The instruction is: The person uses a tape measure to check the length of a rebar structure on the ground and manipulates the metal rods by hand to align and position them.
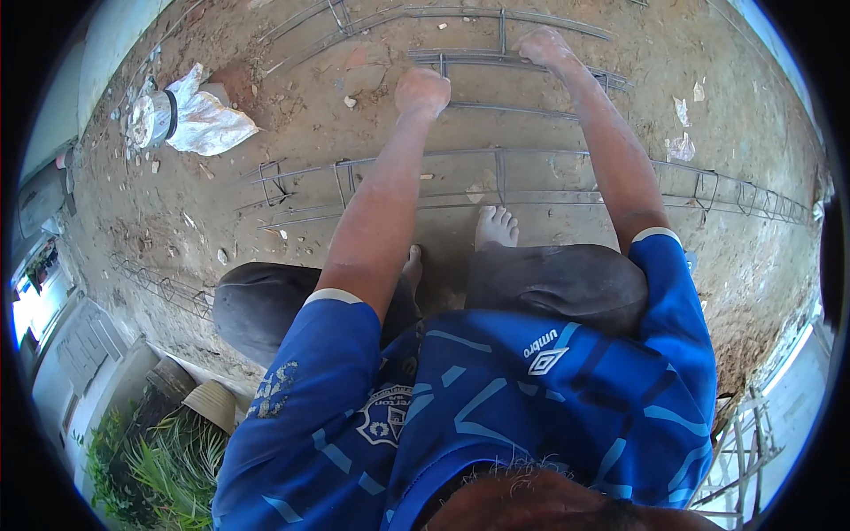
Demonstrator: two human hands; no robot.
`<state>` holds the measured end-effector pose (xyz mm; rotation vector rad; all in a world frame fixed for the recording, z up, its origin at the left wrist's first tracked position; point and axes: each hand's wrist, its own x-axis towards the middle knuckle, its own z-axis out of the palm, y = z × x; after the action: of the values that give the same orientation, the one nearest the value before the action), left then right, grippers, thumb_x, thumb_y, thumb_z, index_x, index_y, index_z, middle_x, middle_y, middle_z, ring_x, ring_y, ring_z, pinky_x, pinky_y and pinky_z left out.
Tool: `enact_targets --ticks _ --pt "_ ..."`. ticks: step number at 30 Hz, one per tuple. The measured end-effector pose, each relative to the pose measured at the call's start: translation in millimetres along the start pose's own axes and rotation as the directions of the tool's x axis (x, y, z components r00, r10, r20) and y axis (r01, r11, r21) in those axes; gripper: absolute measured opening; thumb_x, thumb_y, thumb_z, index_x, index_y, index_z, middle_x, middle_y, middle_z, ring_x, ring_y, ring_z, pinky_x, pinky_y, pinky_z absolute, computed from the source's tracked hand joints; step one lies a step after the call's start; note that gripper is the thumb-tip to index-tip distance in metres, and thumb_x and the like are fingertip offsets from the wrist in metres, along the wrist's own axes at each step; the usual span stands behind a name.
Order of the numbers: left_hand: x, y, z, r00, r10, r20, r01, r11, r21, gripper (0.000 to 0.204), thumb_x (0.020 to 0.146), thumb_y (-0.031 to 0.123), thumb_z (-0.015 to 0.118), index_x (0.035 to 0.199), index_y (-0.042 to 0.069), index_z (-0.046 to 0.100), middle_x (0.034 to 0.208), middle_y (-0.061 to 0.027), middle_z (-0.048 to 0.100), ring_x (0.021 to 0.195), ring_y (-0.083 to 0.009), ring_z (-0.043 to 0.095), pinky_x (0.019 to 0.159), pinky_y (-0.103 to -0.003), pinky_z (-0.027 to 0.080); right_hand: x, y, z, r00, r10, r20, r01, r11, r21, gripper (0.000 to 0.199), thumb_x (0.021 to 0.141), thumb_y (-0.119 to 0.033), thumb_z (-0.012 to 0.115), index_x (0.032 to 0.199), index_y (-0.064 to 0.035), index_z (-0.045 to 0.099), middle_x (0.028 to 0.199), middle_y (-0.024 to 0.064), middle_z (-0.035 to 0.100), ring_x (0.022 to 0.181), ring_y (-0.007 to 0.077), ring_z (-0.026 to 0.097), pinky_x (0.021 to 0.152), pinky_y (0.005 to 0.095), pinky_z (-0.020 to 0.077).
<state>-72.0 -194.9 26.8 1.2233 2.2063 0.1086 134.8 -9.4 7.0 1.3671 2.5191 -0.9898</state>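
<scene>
A steel rebar cage (496,59), made of thin long bars and stirrups, lies on the dirt in front of me. My left hand (423,91) is closed in a fist at its near left part, by a short crossbar. Farther off and to the right, my right hand (544,46) is curled closed on the cage's bars. The fingers of both hands are partly hidden, and dust coats them. Between my feet and that cage stretches a second, longer rebar cage (501,177), curving across the view with its stirrups standing up.
A whitish bucket (152,119) with a torn white sack (205,124) lies at the far left. Paper scraps (680,147) and small stones dot the dirt ground. Another rebar cage (164,285) lies at the left, near plants (168,456). My bare foot (496,227) is close to the nearer cage.
</scene>
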Motion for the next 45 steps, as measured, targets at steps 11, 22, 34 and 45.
enact_targets --ticks 11,22,34,45 --pt "-2.0 3.5 -1.6 0.999 -0.036 0.012 0.036 0.997 -0.072 0.027 0.083 0.028 0.061 0.098 0.011 0.076 0.109 -0.0130 0.071 0.106 -0.0325 0.066 0.093 -0.041 0.052 -1.5 -5.3 -12.4 0.986 -0.133 0.102 0.157 0.945 -0.287 0.024 0.077 -0.029 0.062 0.082 -0.0087 0.074 0.090 0.0131 0.072 0.085 0.0348 0.067 0.075 0.0446 0.0523" --pt "-10.8 -2.6 -5.4 0.999 -0.040 -0.019 0.035 0.978 -0.207 0.028 0.085 0.029 0.065 0.100 0.008 0.075 0.106 -0.0158 0.071 0.103 -0.0330 0.067 0.092 -0.039 0.049 15.6 10.7 28.1 0.959 -0.255 -0.127 0.205 0.928 -0.310 0.028 0.077 -0.030 0.055 0.080 -0.0075 0.071 0.086 0.0151 0.070 0.085 0.0366 0.067 0.074 0.0472 0.0525" --pt "2.5 -4.6 5.7 0.999 0.008 -0.048 -0.012 0.997 -0.076 0.028 0.082 0.026 0.070 0.100 0.005 0.076 0.106 -0.0152 0.072 0.103 -0.0311 0.068 0.091 -0.037 0.049 4.4 0.8 11.1 0.998 0.060 0.029 -0.060 0.998 -0.017 0.038 0.080 -0.031 0.053 0.099 -0.0037 0.072 0.109 0.0188 0.069 0.103 0.0367 0.066 0.088 0.0454 0.0516" --pt "-3.0 -2.1 1.2 0.996 0.061 -0.066 -0.064 0.997 -0.044 0.027 0.084 0.029 0.065 0.094 0.007 0.076 0.104 -0.0150 0.071 0.100 -0.0334 0.067 0.090 -0.040 0.050 0.5 -4.5 1.5 0.982 -0.178 0.061 0.185 0.973 -0.140 0.039 0.083 -0.035 0.054 0.090 -0.0027 0.073 0.100 0.0211 0.069 0.095 0.0401 0.065 0.084 0.0480 0.0501"
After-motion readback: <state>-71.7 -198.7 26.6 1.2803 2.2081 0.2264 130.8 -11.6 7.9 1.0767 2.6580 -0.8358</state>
